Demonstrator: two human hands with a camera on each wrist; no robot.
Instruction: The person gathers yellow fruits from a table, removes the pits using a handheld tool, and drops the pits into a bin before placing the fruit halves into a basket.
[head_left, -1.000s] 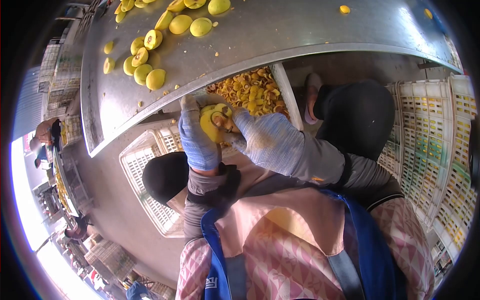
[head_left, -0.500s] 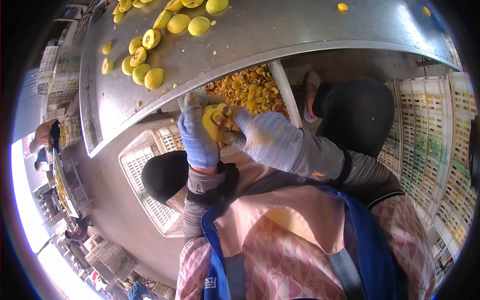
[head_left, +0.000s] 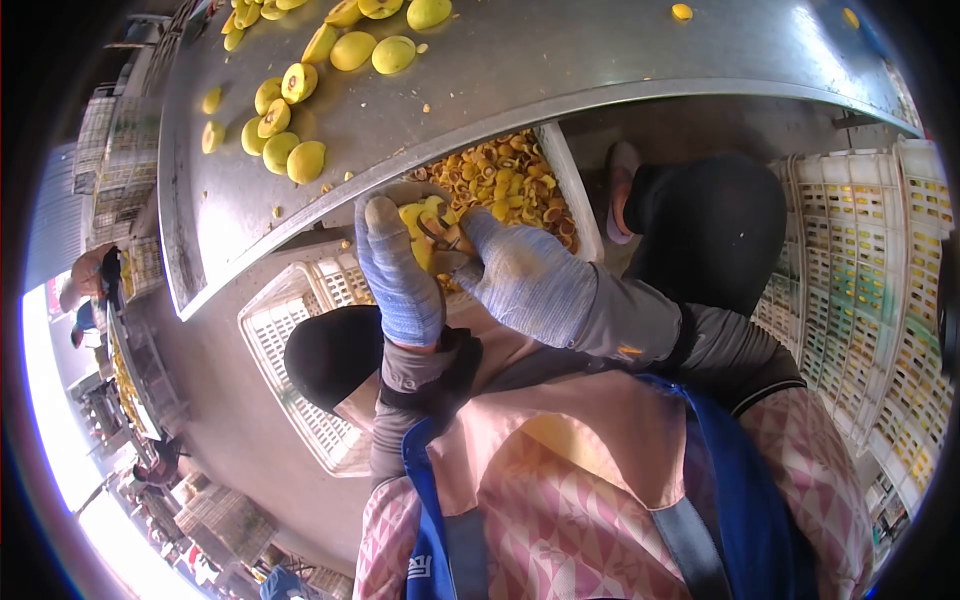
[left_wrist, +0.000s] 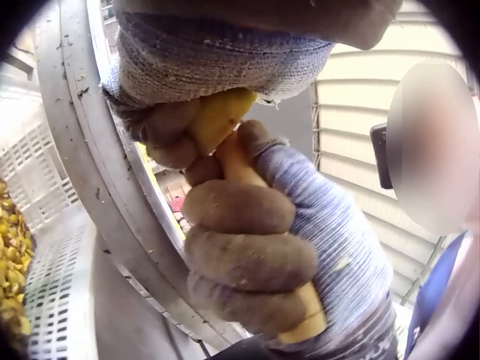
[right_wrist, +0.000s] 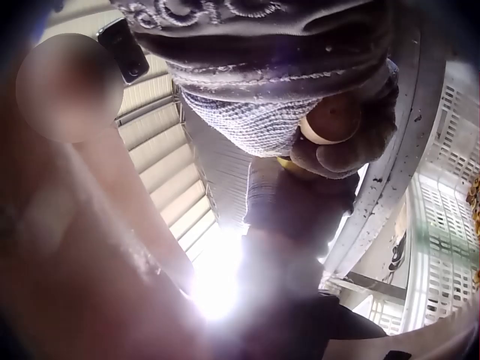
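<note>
My gloved left hand point(head_left: 405, 270) grips a yellow peach point(head_left: 415, 222) beneath the table's front edge. My gloved right hand point(head_left: 535, 285) holds a pitting tool by its light wooden handle point(left_wrist: 304, 326), fingers wrapped round it in the left wrist view. The tool's curved metal loop point(head_left: 432, 228) lies against the peach. In the left wrist view the peach point(left_wrist: 221, 120) shows between the left hand's fingers, just above the right thumb. The round handle end point(right_wrist: 330, 120) sticks out of the right fist in the right wrist view.
Several peach halves point(head_left: 306, 161) lie on the metal table point(head_left: 560, 60). Below the hands stands a crate with yellow-brown scraps point(head_left: 505, 185). A white crate point(head_left: 300, 390) is at the left, stacked crates point(head_left: 850, 290) at the right. Other people work at the far left.
The left hand has turned slightly, its fingers straighter beside the peach. The tool's loop and the right hand have shifted a little against the fruit. Both hands keep their holds.
</note>
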